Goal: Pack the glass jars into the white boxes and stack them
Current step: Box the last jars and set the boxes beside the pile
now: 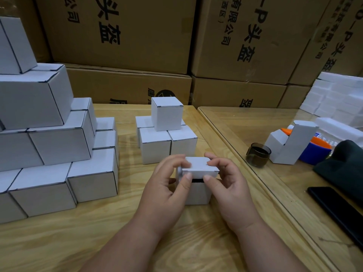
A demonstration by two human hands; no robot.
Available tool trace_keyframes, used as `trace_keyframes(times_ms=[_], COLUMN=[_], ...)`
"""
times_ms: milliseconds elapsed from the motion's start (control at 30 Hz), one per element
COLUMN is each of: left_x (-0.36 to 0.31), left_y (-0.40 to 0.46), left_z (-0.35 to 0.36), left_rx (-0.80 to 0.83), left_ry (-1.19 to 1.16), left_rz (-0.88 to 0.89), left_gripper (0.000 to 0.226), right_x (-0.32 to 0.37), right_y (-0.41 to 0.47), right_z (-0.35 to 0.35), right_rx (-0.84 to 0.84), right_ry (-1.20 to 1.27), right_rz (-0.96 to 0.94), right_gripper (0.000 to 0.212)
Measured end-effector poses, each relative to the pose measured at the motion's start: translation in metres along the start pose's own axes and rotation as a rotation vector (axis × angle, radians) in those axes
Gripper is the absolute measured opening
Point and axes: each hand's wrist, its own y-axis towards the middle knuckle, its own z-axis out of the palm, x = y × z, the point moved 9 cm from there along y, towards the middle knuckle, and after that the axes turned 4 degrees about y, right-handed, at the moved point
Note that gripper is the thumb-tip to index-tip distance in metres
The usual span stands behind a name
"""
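A small white box (198, 190) stands on the wooden table in front of me, its top lid partly folded down with a dark gap under the flap. My left hand (167, 185) pinches the lid's left end and my right hand (227, 183) pinches its right end. What is inside the box is hidden. Behind it stands a small stack of closed white boxes (167, 134), one on top of several. A big stepped stack of white boxes (49, 146) fills the left side. A dark glass jar (258, 154) sits on the glass-topped table to the right.
An open white box (288, 144) leans by an orange and blue container (316, 152) at the right. A black phone (337, 211) and dark cloth (345, 165) lie near the right edge. Brown cartons (137, 36) wall the back. White foam pieces (337, 99) pile at far right.
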Motion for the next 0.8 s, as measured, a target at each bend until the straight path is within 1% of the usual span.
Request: trace_keyframes(times_ms=[67, 167, 300, 367, 400, 500, 533, 600, 667, 767, 800], left_x=[0.001, 0.002, 0.003, 0.003, 0.004, 0.009, 0.010, 0.011, 0.010, 0.012, 0.013], left_y=[0.000, 0.000, -0.001, -0.001, -0.001, 0.000, 0.000, 0.001, 0.001, -0.001, -0.002], left_z=[0.001, 0.001, 0.001, 0.000, 0.000, -0.001, -0.002, -0.002, -0.001, -0.002, -0.001], left_rx=[0.001, 0.002, 0.003, 0.003, 0.001, -0.005, -0.006, 0.004, 0.008, -0.012, -0.003], left_ry=[0.047, 0.054, 0.025, 0.010, 0.003, 0.012, 0.031, 0.073, 0.093, 0.112, 0.132], left_rz=[0.016, -0.002, -0.004, -0.016, -0.026, -0.045, -0.041, -0.040, -0.045, -0.053, -0.052], left_gripper=[0.021, 0.023, 0.015, 0.015, 0.015, 0.019, 0.018, 0.009, 0.009, 0.006, 0.011], right_x=[0.000, 0.001, 0.002, 0.001, 0.000, 0.001, 0.001, -0.002, -0.007, -0.011, -0.011], right_y=[-0.001, -0.001, -0.001, 0.000, 0.000, -0.002, -0.004, -0.007, -0.009, -0.007, -0.006], right_z=[0.002, 0.003, 0.003, 0.002, 0.002, 0.004, 0.006, 0.012, 0.016, 0.010, 0.006], right_rx=[0.020, 0.032, 0.026, 0.025, 0.029, 0.061, 0.086, 0.159, 0.212, 0.168, 0.134], right_ry=[-0.029, -0.041, -0.014, -0.023, -0.039, -0.097, -0.111, -0.108, -0.108, -0.116, -0.126], right_rz=[0.007, 0.004, 0.001, 0.010, 0.010, 0.016, 0.021, 0.057, 0.083, 0.099, 0.104], right_gripper=[0.025, 0.022, 0.015, 0.007, 0.007, 0.011, 0.015, 0.023, 0.031, 0.036, 0.037])
